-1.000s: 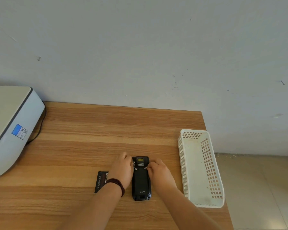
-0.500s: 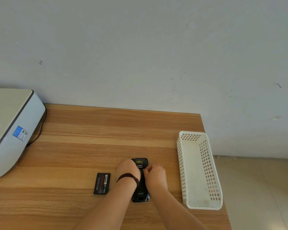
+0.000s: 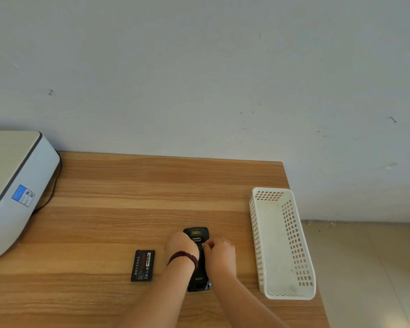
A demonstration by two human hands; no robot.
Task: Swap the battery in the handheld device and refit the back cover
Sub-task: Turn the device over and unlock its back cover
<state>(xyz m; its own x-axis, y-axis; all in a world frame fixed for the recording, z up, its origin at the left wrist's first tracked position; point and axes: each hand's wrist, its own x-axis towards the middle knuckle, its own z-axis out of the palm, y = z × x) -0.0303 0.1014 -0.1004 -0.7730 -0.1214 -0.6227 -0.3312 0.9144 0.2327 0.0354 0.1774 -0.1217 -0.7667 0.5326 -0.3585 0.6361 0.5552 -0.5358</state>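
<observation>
A black handheld device point(image 3: 197, 278) lies face down on the wooden table, its back cover on and its scanner window at the far end. My left hand point(image 3: 180, 245) rests curled on the device's left side, a dark bead bracelet on the wrist. My right hand point(image 3: 219, 253) presses on the right side, thumb and finger pinched at a small latch near the top of the cover. The middle of the device is hidden under both hands. A loose black battery point(image 3: 143, 265) lies flat on the table, left of my left hand and apart from it.
A white perforated plastic basket point(image 3: 255, 233) stands at the table's right edge, nothing inside. A white printer point(image 3: 14, 185) with a black cable sits at the far left. The table point(image 3: 128, 197) ends just right of the basket; tiled floor lies beyond.
Both hands have slid from the device's upper corners towards its middle. My left hand curled over the left side, my right fingers pinched at the latch. The battery has not moved.
</observation>
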